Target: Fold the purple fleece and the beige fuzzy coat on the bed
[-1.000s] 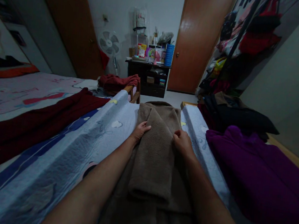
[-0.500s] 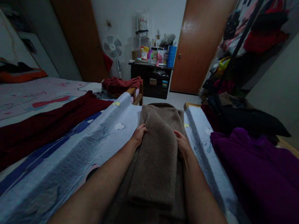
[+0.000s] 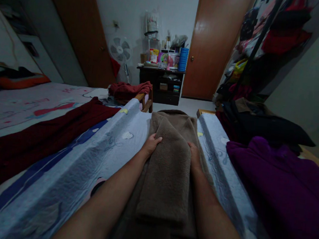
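Note:
A brown fleece jacket (image 3: pixel 168 173) lies lengthwise before me, with its rounded neck end pointing away. Down its middle runs a folded flap, seemingly a sleeve, whose cuff end is nearest me. My left hand (image 3: pixel 151 146) grips the flap's left edge near the shoulder, thumb on top and fingers partly tucked under. At the right edge, my right hand (image 3: pixel 194 156) closes on the fabric; some of its fingers are hidden. Under the jacket is a light blue patterned sheet (image 3: pixel 125 146). A small pink-and-black item (image 3: pixel 98 185) is partly covered by my left forearm.
A purple garment (image 3: pixel 276 191) lies to the right, with dark folded clothes (image 3: pixel 266 122) behind it. Dark red clothing (image 3: pixel 51 131) stretches over the bed on the left. Farther off are a red cloth (image 3: pixel 130 89), a fan (image 3: pixel 121 50), a black cabinet (image 3: pixel 162 95) and a door (image 3: pixel 208 45).
My left hand has shifted slightly right, its thumb now farther over the flap. My right hand has turned inward and sits a little lower along the edge. The jacket's fold has moved slightly.

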A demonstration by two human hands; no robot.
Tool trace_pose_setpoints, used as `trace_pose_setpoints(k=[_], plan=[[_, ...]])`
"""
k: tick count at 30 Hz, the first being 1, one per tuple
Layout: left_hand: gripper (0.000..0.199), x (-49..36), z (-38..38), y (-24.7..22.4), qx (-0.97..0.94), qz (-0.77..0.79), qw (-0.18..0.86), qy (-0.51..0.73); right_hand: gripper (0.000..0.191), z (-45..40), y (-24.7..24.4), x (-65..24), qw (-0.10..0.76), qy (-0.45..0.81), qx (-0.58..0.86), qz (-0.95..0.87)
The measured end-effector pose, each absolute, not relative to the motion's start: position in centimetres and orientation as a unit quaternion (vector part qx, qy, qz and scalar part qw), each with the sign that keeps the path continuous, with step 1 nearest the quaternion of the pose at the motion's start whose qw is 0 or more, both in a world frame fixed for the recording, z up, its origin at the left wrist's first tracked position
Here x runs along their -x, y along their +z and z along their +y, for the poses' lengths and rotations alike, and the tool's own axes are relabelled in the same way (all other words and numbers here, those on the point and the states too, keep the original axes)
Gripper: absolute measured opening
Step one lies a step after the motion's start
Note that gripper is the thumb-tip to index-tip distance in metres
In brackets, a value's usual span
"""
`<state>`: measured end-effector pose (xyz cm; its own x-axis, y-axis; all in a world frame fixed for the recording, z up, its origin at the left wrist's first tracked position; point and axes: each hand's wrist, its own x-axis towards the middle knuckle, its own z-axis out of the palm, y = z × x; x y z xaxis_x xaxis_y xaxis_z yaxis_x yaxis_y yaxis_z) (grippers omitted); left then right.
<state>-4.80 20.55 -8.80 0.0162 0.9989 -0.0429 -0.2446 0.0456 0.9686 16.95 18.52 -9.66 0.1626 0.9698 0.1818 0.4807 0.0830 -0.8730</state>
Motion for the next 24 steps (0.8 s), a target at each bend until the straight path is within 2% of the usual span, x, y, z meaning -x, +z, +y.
trace_pose_setpoints(k=[8, 12, 15, 20, 22, 24], plan=[[0.032, 5.4, 20.9, -9.6, -0.432, 0.497, 0.494, 0.568, 0.031, 18.0, -9.5, -17.3, 0.404, 0.191, 0.653, -0.611], [0.028, 5.4, 21.1, -9.9, -0.449, 0.519, 0.463, 0.561, 0.031, 17.5, -9.4, -17.5, 0.411, 0.231, 0.633, -0.615], [0.035, 5.0, 21.1, -10.1, -0.464, 0.529, 0.445, 0.554, 0.037, 17.0, -9.0, -17.7, 0.448, 0.312, 0.586, -0.599], [0.073, 4.6, 21.6, -9.9, -0.498, 0.558, 0.379, 0.545, 0.047, 16.4, -8.0, -17.5, 0.505, 0.423, 0.511, -0.552], [0.073, 4.8, 22.5, -9.4, -0.516, 0.573, 0.362, 0.523, 0.047, 16.5, -7.8, -17.3, 0.515, 0.462, 0.479, -0.539], [0.062, 5.0, 23.7, -8.8, -0.524, 0.575, 0.374, 0.504, 0.049, 16.6, -7.8, -17.2, 0.525, 0.498, 0.457, -0.518]])
